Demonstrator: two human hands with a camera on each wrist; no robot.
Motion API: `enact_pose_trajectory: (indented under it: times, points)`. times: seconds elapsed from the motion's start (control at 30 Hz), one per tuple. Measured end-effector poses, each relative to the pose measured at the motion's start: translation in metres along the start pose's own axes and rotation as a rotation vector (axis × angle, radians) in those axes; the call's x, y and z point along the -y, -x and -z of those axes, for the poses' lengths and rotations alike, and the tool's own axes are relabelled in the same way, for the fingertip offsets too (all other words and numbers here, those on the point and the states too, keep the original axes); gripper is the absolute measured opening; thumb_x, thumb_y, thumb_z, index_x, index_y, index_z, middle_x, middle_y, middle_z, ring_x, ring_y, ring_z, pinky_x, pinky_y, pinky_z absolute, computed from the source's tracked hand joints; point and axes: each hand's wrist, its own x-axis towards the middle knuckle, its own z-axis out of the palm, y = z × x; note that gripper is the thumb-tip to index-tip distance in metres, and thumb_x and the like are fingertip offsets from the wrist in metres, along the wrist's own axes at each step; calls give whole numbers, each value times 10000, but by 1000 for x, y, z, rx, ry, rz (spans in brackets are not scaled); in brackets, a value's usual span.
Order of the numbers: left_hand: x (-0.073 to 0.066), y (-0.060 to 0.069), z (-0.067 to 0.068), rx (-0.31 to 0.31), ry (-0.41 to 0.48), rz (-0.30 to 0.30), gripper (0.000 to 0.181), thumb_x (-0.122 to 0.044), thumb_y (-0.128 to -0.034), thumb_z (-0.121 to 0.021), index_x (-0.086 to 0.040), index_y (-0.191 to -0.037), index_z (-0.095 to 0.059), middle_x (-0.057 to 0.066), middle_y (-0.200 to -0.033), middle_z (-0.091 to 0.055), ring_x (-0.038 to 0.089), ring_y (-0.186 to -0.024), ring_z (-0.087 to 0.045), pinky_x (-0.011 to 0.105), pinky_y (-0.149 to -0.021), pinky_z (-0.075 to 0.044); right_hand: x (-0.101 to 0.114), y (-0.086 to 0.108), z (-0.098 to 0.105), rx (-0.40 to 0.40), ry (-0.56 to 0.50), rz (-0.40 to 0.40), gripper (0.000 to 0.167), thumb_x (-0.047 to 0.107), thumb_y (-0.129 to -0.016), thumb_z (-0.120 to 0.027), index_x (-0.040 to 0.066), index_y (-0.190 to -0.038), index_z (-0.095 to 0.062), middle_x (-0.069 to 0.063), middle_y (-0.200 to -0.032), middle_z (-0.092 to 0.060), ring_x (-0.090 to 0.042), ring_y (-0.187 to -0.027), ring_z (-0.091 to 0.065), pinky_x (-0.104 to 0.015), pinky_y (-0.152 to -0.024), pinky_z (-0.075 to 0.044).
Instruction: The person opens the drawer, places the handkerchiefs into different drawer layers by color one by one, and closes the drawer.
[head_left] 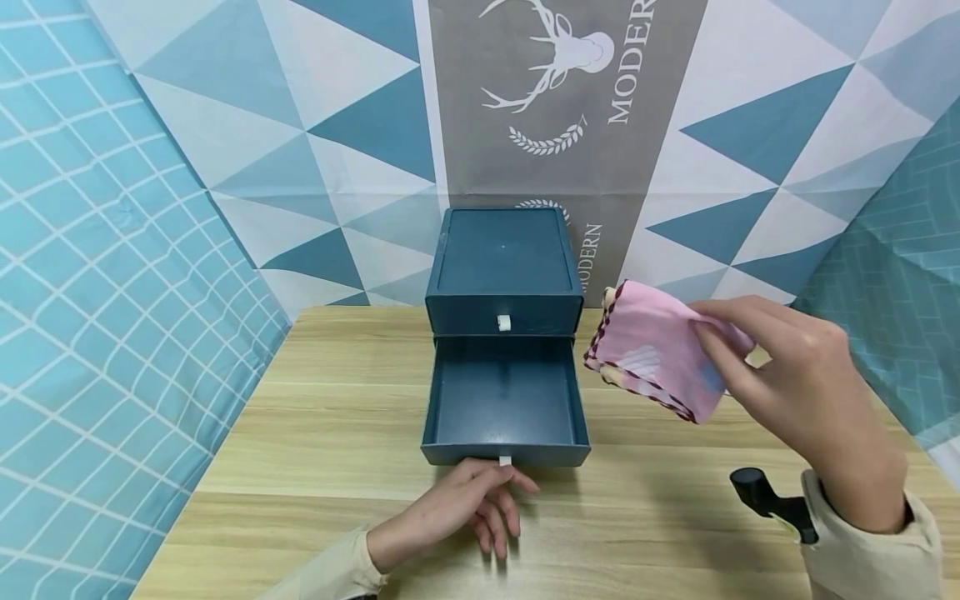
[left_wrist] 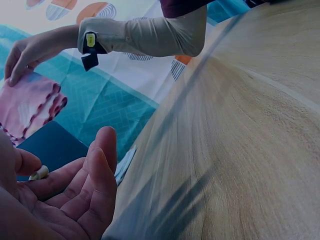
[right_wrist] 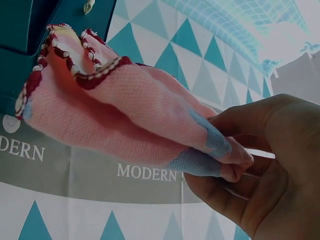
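A dark blue two-drawer box stands at the back of the table, its lower drawer pulled out with nothing inside. At that drawer's front, my left hand pinches the small white pull tab between thumb and index finger; the other fingers hang loosely below. To the right of the box, my right hand holds a folded pink cloth up above the table by one end. Dark red and cream stitching edges the cloth, and pale blue patches show near the fingers.
The upper drawer is closed, with its own white tab. Patterned sheets hang behind the wooden table. A pale item, too hidden to identify, lies beyond the left fingers. A black wrist mount sits on the right sleeve.
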Motion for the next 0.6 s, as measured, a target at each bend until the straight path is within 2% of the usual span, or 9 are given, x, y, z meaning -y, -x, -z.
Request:
enact_pose_trajectory:
  times: [0.13,0.3,0.6]
  points:
    - [0,0,0,3,-2,-4,500,-355,-1083,-382,44,-1297,-594,66,-805,-687,114,-596,-669,218,-512,-518,4,-4,-1,1,-1,12,219,174,-897,-625,28,-990,-759,14,-780,-631,21,-727,-419,-149,-582,-325]
    - [0,1,0,7,1,-8,502,-358,-1082,-384,45,-1298,-592,67,-809,-687,114,-598,-669,218,-513,-518,8,-8,-4,8,-4,21,196,131,-871,-656,44,-1009,-764,20,-782,-633,15,-716,-421,-163,-579,-320]
    - [1,0,0,5,4,-5,506,-370,-1074,-402,41,-1296,-596,65,-805,-686,114,-597,-668,218,-512,-516,15,-16,-12,7,-30,63,203,89,-849,-674,52,-1027,-764,-30,-866,-718,-31,-661,-503,-157,-585,-388]
